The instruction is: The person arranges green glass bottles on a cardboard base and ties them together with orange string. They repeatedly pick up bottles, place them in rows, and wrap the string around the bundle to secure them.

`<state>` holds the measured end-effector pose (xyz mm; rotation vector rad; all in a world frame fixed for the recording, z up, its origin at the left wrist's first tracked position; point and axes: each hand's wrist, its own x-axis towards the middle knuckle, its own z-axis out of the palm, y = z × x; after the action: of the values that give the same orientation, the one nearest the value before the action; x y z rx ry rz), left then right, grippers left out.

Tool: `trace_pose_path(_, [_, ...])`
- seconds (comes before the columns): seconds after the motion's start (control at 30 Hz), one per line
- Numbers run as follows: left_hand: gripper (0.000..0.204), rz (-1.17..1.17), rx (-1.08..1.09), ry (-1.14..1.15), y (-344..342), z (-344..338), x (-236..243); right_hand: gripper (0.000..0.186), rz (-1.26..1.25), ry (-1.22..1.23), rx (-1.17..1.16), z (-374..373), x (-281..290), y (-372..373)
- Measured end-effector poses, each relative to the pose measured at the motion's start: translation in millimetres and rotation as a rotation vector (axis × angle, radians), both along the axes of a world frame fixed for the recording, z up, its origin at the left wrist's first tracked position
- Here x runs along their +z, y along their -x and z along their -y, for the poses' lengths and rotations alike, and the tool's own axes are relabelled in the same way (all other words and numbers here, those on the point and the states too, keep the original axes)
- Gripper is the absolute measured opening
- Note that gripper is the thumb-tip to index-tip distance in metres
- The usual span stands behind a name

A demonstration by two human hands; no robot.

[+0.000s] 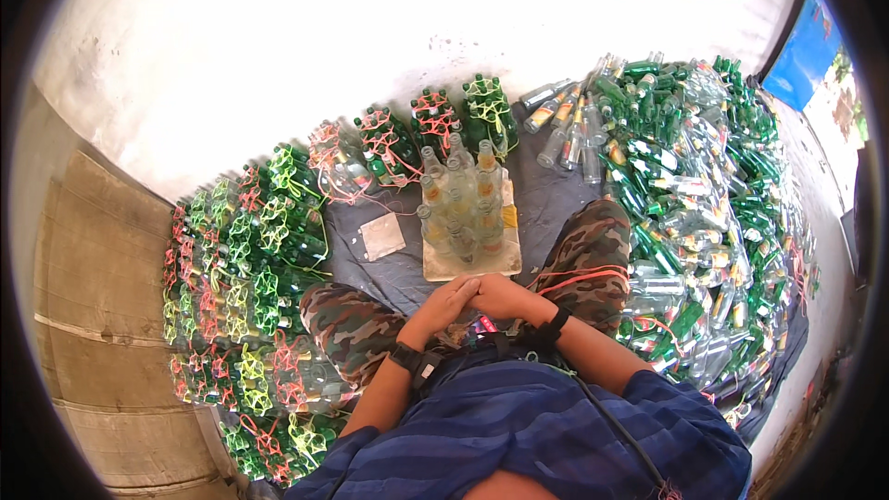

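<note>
I sit cross-legged on a grey cloth. My left hand and my right hand rest clasped together in my lap, fingers interlaced, holding nothing. Just beyond them several clear glass bottles stand upright in a tight group on a pale flat board. Orange cords lie across my right knee. Both wrists carry black bands.
Bundles of green bottles tied with orange and green cord line the left side and the back. A big loose heap of green and clear bottles fills the right. A small pale square piece lies on the cloth. A white wall stands behind.
</note>
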<state>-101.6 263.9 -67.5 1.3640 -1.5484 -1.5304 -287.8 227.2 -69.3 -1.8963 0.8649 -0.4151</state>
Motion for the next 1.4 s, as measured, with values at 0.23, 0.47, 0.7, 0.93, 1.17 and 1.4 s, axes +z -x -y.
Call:
trace_pose_path(0.23, [0.035, 0.163, -0.183, 0.03, -39, 7, -4, 0.032, -0.134, -0.018, 0.005, 15, 14, 18])
trace_pose_path(0.47, [0.025, 0.138, 0.192, 0.342, -84, 19, -5, 0.031, -0.122, -0.021, -0.139, 30, 42, 62])
trace_pose_path(0.7, [0.025, -0.543, 0.735, -0.043, -139, 24, 5, 0.025, -0.07, -0.12, -0.279, 34, 73, 114])
trace_pose_path(0.93, [0.026, -0.881, 1.024, -0.035, -170, 31, -19, 0.024, -0.112, -0.208, -0.497, 38, 102, 174])
trace_pose_path(1.17, [0.025, -0.935, 1.008, -0.045, -166, 28, -24, 0.021, -0.033, -0.275, -0.614, 30, 107, 200])
trace_pose_path(1.4, [0.026, -0.893, 0.819, -0.169, -131, 14, -9, 0.026, -0.226, -0.058, 0.015, 28, 100, 91])
